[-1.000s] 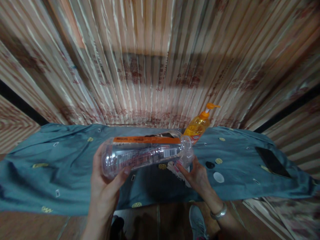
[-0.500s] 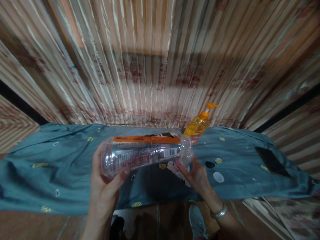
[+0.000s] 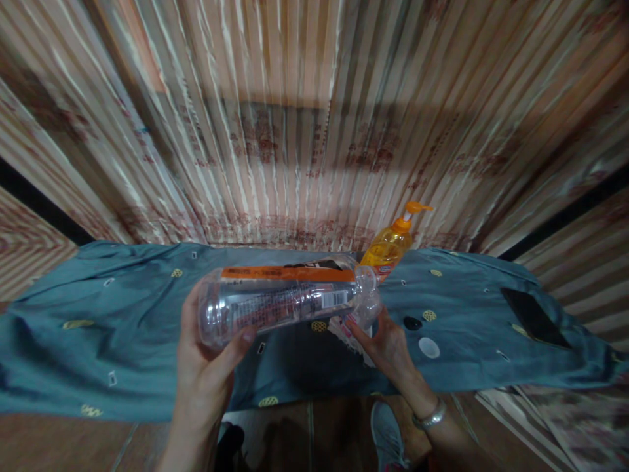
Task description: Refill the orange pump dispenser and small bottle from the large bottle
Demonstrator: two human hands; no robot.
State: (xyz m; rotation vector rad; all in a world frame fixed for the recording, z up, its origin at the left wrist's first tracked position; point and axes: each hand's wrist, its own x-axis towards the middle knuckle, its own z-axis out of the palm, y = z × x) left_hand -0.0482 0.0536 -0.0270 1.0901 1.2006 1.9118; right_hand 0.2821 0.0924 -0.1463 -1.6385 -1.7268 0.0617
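My left hand is wrapped round the base of a large clear plastic bottle with an orange-edged label and a barcode. The bottle lies nearly level in the air, its neck pointing right. My right hand grips a smaller clear plastic bottle with a torn-looking whitish label, partly hidden by the fingers. The mouths of the two bottles meet or overlap; whether they touch I cannot tell. Behind them stands a pump bottle of yellow liquid with an orange pump.
A teal patterned cloth covers the table. Right of my right hand lie a small black cap and a white round lid. A dark phone rests at the far right. Striped curtains hang behind.
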